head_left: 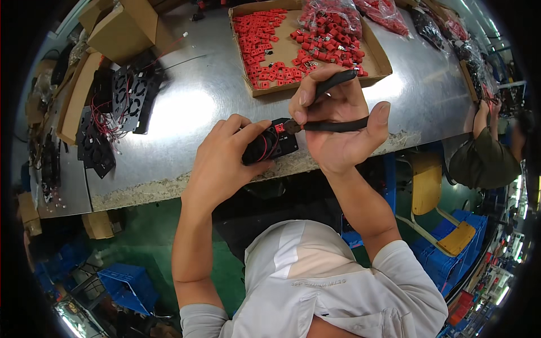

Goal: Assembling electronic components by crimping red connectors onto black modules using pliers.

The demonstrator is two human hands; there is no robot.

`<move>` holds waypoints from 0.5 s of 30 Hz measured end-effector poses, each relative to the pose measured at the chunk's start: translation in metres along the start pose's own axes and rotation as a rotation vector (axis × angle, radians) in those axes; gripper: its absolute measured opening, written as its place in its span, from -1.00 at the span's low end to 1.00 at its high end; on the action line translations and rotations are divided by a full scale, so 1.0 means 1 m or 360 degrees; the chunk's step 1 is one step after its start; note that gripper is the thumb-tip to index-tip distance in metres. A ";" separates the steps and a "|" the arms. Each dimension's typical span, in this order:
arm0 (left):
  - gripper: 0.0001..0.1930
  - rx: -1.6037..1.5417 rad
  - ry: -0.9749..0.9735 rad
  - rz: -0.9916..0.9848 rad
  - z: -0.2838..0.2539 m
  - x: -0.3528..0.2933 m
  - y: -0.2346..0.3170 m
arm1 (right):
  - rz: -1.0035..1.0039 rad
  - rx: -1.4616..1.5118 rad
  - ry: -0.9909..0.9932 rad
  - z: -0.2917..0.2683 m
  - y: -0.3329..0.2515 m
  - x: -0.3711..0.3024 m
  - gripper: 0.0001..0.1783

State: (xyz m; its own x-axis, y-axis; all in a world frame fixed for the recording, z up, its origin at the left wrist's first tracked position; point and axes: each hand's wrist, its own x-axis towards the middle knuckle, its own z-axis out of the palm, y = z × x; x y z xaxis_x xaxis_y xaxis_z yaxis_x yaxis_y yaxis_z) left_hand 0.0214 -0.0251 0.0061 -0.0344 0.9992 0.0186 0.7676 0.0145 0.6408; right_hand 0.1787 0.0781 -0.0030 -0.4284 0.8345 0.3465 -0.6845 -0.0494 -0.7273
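Observation:
My left hand (221,156) holds a black fan panel (288,145) down near the front edge of the metal table, fingers curled over its round fan. Red wires loop across the fan, and a small red part (279,128) sits on the panel. In my right hand (340,147) is a pair of pliers (292,126) with black handles spread apart, one between the fingers and the other across the palm. The jaws are at the red part; whether they grip it, I cannot tell.
A cardboard tray (311,89) of small red parts stands beyond my hands. Wired black fan panels (128,96) are piled at left beside an open carton (125,34). Bagged parts (384,16) lie at far right. Another person's sleeve (486,160) shows at right, near a yellow chair (425,183).

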 end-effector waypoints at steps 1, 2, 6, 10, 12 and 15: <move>-0.33 0.0006 0.0010 0.0014 0.001 0.000 -0.001 | 0.0001 0.0000 0.0004 0.000 0.000 0.000 0.00; -0.33 0.0012 0.0020 0.0027 0.002 0.001 -0.002 | 0.0002 0.0030 0.0048 0.000 0.001 0.000 0.00; -0.33 0.0012 0.0019 0.0013 0.001 0.000 0.000 | -0.0014 0.0108 0.0113 0.002 0.002 0.000 -0.01; -0.33 0.0010 0.0011 0.0013 0.001 -0.001 0.000 | -0.0022 0.0065 0.0074 0.001 0.004 -0.002 -0.02; -0.34 -0.0001 0.0017 0.0015 0.001 -0.001 0.000 | -0.0007 0.0019 0.0129 0.002 0.004 -0.002 -0.01; -0.34 0.0005 0.0013 0.0013 0.002 -0.001 -0.001 | 0.0006 -0.0008 0.0130 0.005 0.001 -0.002 0.01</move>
State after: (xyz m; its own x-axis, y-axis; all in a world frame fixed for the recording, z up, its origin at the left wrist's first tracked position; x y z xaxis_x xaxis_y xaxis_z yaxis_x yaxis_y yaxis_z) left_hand 0.0219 -0.0257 0.0045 -0.0334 0.9990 0.0302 0.7697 0.0065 0.6384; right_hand 0.1756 0.0737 -0.0014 -0.3814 0.8763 0.2944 -0.6800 -0.0502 -0.7315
